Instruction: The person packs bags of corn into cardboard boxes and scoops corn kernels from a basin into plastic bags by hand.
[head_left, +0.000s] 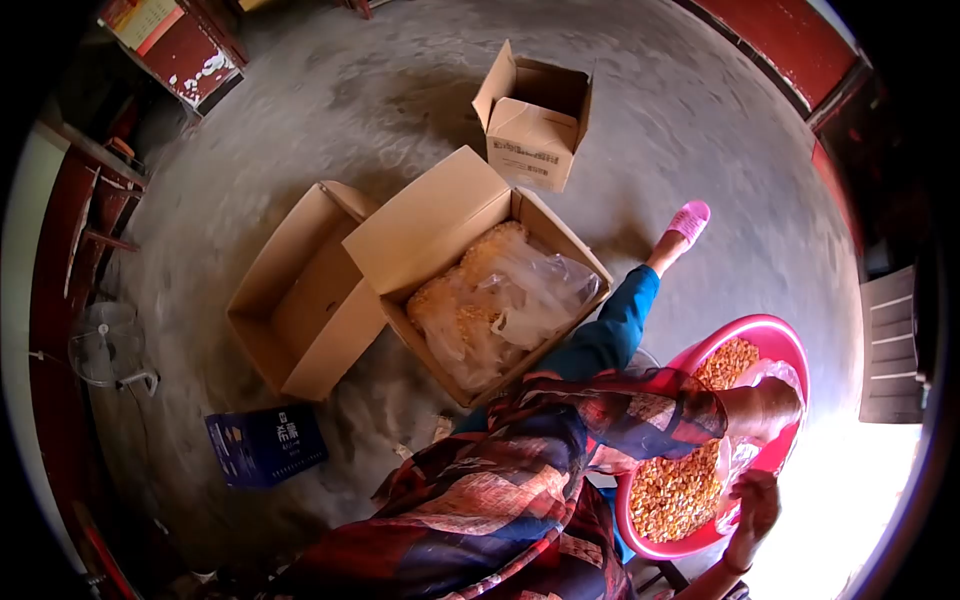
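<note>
On the right, a pink plastic basin (795, 335) holds loose golden-orange pieces (675, 495) that look like corn kernels. A clear plastic bag (738, 462) lies over the pieces inside it. My left hand (772, 408) reaches across the basin and is closed on the bag; its fingertips are hidden. Lower down, at the basin's near right rim, my right hand (756, 508) has its fingers curled against the bag's edge. The carton (430, 220) beside my leg stands with flaps up and holds plastic bags of similar golden pieces (475, 285).
Two more cartons stand on the concrete floor: one on the left (330, 350), one farther off (535, 140). Near them are a dark blue box (268, 445) and a fan (108, 345). My leg (615, 320), ending in a pink shoe (690, 218), stretches between carton and basin.
</note>
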